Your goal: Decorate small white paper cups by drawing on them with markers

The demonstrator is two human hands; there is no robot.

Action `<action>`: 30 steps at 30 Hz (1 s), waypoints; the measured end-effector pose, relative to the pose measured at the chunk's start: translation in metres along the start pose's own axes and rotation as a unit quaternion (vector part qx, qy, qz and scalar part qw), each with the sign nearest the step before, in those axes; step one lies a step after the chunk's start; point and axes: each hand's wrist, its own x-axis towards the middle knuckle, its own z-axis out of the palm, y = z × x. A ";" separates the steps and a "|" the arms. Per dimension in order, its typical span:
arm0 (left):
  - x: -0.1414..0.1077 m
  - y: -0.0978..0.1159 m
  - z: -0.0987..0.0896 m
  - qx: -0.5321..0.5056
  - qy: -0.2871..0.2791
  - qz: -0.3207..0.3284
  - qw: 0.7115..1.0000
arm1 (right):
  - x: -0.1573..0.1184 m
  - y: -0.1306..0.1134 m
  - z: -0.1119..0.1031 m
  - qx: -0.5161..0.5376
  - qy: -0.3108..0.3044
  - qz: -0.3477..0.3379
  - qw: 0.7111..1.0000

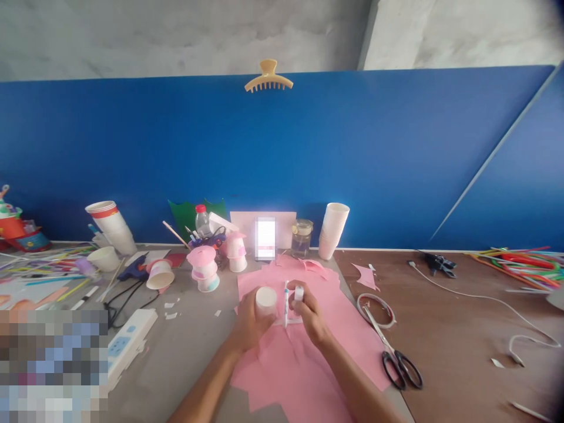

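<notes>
My left hand (250,322) is wrapped round a white paper cup (266,298), held over the pink paper (304,361) in the middle of the table. In my right hand (312,316), thumb and fingers close on a small white cylinder (299,293), whose kind I cannot make out. Between the two hands is a white marker pen (286,308) with a blue end, pointing away from me. Left of my hands stand two pink-and-white paper cup models (204,267) (237,251).
Black-handled scissors (390,346) and a tape roll (376,310) lie at the right. Stacked white cups (333,230), a glass jar (302,237) and a lit phone (265,238) stand behind. A power strip (127,346) and blue glue gun (133,268) lie left.
</notes>
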 end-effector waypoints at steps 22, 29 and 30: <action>0.026 -0.026 -0.025 -0.082 0.143 -0.032 0.986 | -0.003 0.017 0.012 0.064 -0.024 0.033 0.997; 0.027 -0.017 -0.026 0.030 0.211 -0.034 0.976 | -0.006 0.012 0.020 -0.321 -0.091 -0.098 0.938; 0.027 -0.016 -0.027 0.043 0.220 -0.032 0.974 | -0.006 0.012 0.023 -0.351 -0.107 -0.096 0.925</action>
